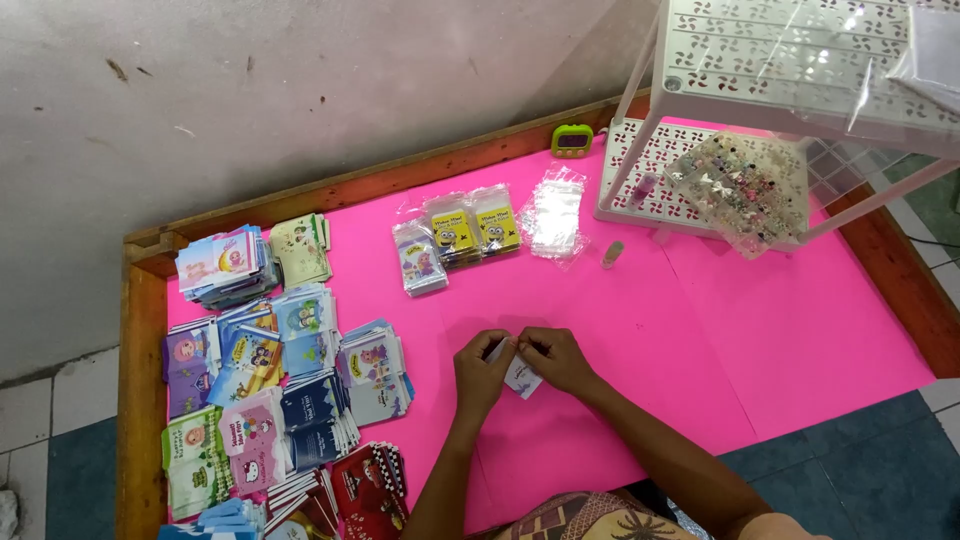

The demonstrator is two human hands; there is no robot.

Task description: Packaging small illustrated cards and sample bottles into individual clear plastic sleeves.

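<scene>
Holding mixed beads, clear plastic tray point(745, 195) sat on white rack; both grips, left hand point(482, 372) and right hand point(556, 358), pinched small white printed card point(522, 379) above pink tabletop point(800, 330).

A small home craft-packing workspace: a low wood-framed table point(141, 400) lined in pink, stacked printed cards point(270, 380), clear plastic sleeves point(553, 215), a white plastic rack point(790, 70), set against a stained wall point(250, 90) on tiled floor point(60, 440).
</scene>
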